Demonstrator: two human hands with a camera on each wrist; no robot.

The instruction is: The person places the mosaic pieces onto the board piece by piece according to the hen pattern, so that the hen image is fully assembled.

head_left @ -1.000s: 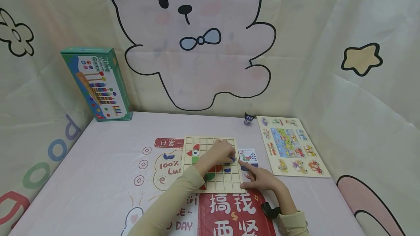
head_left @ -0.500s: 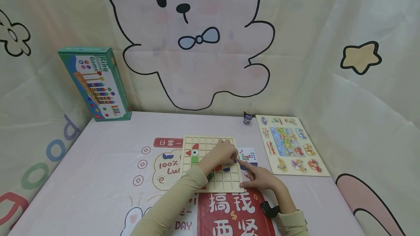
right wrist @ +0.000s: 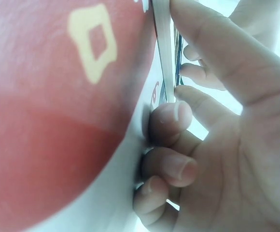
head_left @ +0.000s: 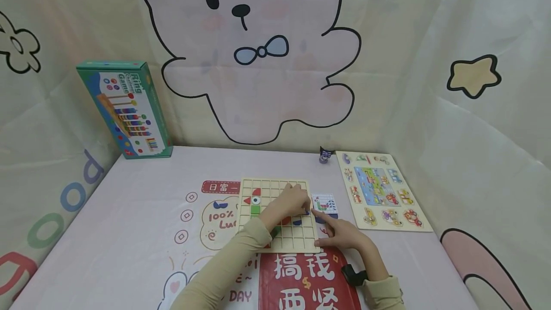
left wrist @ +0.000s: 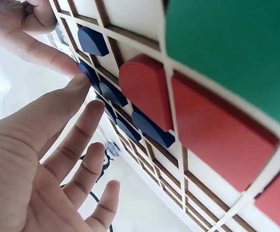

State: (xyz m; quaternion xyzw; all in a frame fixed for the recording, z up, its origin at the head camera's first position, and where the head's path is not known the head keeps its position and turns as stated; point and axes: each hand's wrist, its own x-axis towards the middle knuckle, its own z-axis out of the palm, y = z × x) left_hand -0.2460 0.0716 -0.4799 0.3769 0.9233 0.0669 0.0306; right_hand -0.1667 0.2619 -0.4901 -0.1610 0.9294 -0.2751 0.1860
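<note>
A pale grid board (head_left: 299,244) lies on the table, with coloured pieces in some of its cells. My left hand (head_left: 290,203) reaches across it to the right side. Its thumb and index finger pinch a small blue piece (left wrist: 87,73) there, the other fingers loosely spread. My right hand (head_left: 344,234) lies along the board's right edge; its straight index finger touches near that same piece, its thumb rests on the lower right corner, and the remaining fingers curl against the table. Close to the left hand sit red pieces (left wrist: 147,89), a green piece (left wrist: 236,53) and several other blue pieces.
A small pattern card (head_left: 325,204) lies just right of the board. Farther right is a picture puzzle board (head_left: 379,195), with a small purple figurine (head_left: 325,155) beside its top. A green game box (head_left: 129,111) leans at the back left. The tablecloth (head_left: 129,224) is printed.
My left hand has shifted slightly to the right over the board between the first and second moments, then kept still. The right hand stays at the board's edge.
</note>
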